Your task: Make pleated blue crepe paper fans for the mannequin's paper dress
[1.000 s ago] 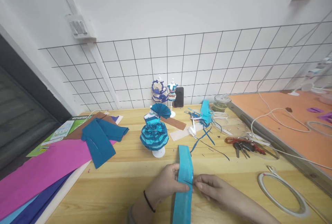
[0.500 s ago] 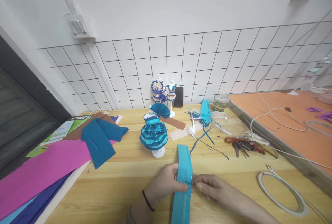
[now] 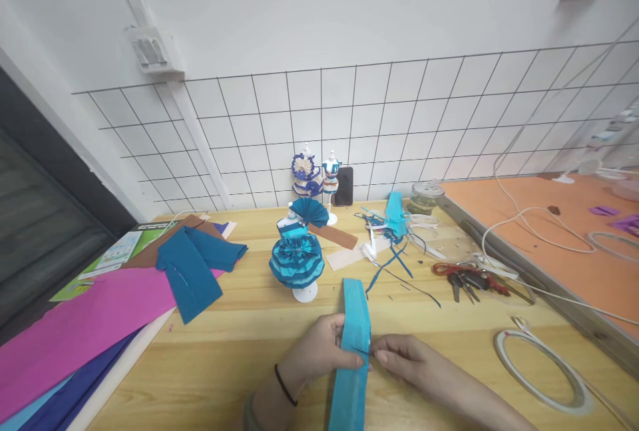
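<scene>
A long turquoise crepe paper strip (image 3: 355, 318) runs upright in front of me, its lower end cut off by the picture's edge. My left hand (image 3: 324, 348) grips it from the left, thumb on top and fingers behind. At the strip's right edge, my right hand (image 3: 404, 358) is closed in a pinch. A thin dark sliver (image 3: 361, 351) lies across the turquoise paper and leads to those fingertips; its kind is too small to tell. Beyond the strip stands a small dress form (image 3: 297, 261) in a layered teal and turquoise paper dress with a pleated fan.
Folded coloured paper (image 3: 114, 301) covers the left side. Two more dress forms and a phone (image 3: 343, 186) stand by the wall grid. Paper scraps (image 3: 392, 238), a glass jar (image 3: 424, 198), keys (image 3: 466, 283) and a tape roll (image 3: 542, 371) lie to the right.
Almost nothing differs. The right fingertips have shifted very slightly at the strip's edge; the left hand and the paper stay in place.
</scene>
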A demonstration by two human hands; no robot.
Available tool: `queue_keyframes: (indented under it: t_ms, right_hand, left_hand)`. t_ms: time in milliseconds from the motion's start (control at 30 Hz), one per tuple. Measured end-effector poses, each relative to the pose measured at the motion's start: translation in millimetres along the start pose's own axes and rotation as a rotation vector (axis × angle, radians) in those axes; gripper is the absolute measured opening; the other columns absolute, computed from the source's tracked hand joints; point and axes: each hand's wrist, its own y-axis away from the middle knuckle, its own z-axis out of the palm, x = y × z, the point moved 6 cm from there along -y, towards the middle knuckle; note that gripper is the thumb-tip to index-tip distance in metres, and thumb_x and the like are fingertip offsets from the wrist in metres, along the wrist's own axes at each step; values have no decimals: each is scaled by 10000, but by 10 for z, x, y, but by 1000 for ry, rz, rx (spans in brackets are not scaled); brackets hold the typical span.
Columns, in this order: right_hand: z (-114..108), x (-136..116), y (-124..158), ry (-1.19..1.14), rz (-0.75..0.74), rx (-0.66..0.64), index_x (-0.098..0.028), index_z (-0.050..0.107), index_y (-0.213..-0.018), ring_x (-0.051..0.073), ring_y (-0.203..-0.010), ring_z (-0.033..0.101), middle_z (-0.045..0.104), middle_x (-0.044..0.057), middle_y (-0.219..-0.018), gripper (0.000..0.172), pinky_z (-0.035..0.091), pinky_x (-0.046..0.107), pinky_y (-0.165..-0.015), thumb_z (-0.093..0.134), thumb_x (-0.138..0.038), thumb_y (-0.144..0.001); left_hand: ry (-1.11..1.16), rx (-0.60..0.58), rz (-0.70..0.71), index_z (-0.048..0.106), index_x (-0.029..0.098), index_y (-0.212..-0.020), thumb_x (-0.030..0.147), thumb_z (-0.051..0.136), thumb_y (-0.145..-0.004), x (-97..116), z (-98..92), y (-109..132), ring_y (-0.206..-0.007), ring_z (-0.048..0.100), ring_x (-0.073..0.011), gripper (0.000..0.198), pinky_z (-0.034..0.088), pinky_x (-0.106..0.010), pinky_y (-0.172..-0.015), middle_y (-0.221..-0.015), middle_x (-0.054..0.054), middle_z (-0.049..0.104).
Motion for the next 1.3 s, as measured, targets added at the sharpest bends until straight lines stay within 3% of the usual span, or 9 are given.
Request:
queue_keyframes:
  t_ms: [333,600,1000,1300]
  right_hand:
    - [7,-83,8,-3,-59,-13,-138,650,-884,190,-754,505,597,42,-802,528,406,298,-745,426,-603,-769]
    - [14,-16,-4,-6,-66,-9,-132,631,-877,190,-777,504,589,43,-819,481,401,287,-741,415,-556,-805]
    - [10,18,-18,22,-50,3,-134,594,-737,133,-641,429,496,-2,-674,462,373,237,-632,437,-566,-787]
    - [15,-5,-4,10,-37,-14,-135,638,-831,159,-683,471,561,22,-736,498,397,266,-678,430,-583,-777]
  left_hand:
    - [-36,9,8,603,117,-796,206,796,-450,-11,-20,-9,-668,589,-154,407,443,-281,-656,-736,-29,639]
    - [-6,-3,6,598,117,-778,213,800,-450,8,5,1,-655,594,-146,398,454,-273,-647,-715,-22,631]
    - [-20,-24,-7,606,120,-777,228,807,-444,-21,2,-3,-675,600,-166,404,449,-299,-674,-729,-25,636]
    - [5,-50,10,604,118,-793,213,802,-462,-25,1,-9,-668,575,-137,397,450,-293,-691,-723,-16,609]
